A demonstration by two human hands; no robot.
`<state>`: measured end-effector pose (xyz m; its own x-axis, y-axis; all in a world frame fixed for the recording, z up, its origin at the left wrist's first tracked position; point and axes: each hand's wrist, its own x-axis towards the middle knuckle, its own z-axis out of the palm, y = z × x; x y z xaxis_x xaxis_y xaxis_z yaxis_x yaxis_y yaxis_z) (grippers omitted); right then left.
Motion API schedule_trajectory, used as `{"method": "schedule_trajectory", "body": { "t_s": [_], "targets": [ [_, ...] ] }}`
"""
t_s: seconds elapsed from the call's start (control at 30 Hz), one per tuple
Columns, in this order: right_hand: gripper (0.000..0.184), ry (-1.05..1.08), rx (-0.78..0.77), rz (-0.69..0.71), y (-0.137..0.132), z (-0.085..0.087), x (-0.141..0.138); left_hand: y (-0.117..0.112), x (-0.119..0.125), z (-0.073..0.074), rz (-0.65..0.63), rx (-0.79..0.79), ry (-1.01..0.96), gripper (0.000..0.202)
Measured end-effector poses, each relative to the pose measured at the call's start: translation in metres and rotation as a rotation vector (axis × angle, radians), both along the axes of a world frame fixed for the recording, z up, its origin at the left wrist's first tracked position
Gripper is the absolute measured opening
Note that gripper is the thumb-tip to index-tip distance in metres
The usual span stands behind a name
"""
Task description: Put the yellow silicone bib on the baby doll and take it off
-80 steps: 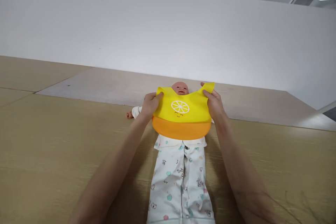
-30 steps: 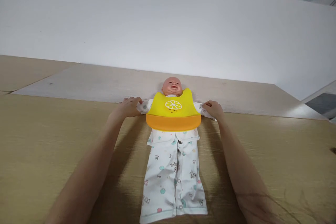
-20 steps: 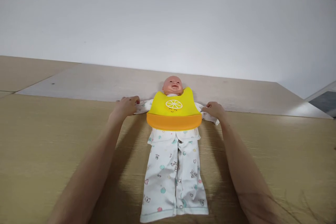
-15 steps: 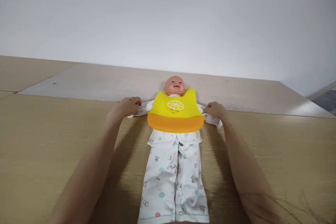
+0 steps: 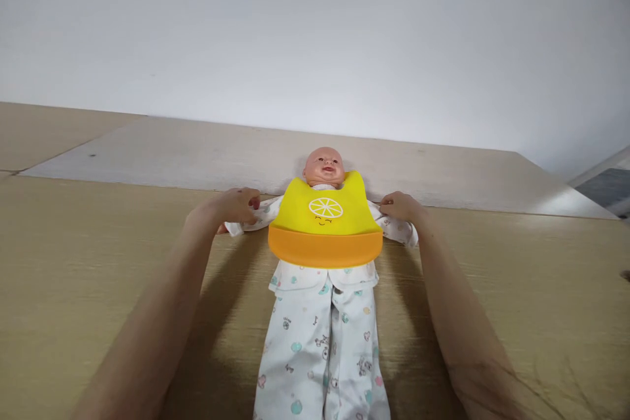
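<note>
The head camera, near the doll (image 5: 325, 167), looks forward and down from its leg end toward the white wall (image 5: 315, 46) beyond.

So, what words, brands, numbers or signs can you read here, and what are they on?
There is no readable text in view.
Bib: a white citrus-slice print and a small smiling face, no lettering visible.
Trousers: tiny dark marks among the printed figures might be letters, but they are too small to read.
</note>
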<state>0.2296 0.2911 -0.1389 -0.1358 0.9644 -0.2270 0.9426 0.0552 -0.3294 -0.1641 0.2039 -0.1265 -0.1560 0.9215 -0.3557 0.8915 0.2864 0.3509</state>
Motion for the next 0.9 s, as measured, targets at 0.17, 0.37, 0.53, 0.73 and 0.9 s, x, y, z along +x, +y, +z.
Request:
{"method": "schedule_trajectory", "body": {
  "t_s": [0.17,0.37,0.53,0.73,0.9],
  "targets": [
    [0.022,0.154,0.087,-0.01,0.003,-0.005,-0.009,0.007,0.014,-0.006,-0.154,0.24,-0.097,0.039],
    [0.053,0.665,0.043,0.037,-0.004,-0.01,-0.043,0.017,0.054,-0.029,0.022,0.362,-0.404,0.063],
    [0.044,0.74,-0.077,-0.042,-0.012,-0.011,-0.062,0.021,0.063,-0.032,0.181,0.321,-0.608,0.067],
    [0.03,0.753,-0.183,0.122,-0.009,-0.012,-0.049,0.013,0.07,-0.016,0.2,0.264,-0.707,0.07],
    [0.031,0.971,-0.239,0.023,-0.012,-0.02,-0.053,0.012,0.081,-0.022,0.187,0.35,-0.893,0.073]
  ]
}}
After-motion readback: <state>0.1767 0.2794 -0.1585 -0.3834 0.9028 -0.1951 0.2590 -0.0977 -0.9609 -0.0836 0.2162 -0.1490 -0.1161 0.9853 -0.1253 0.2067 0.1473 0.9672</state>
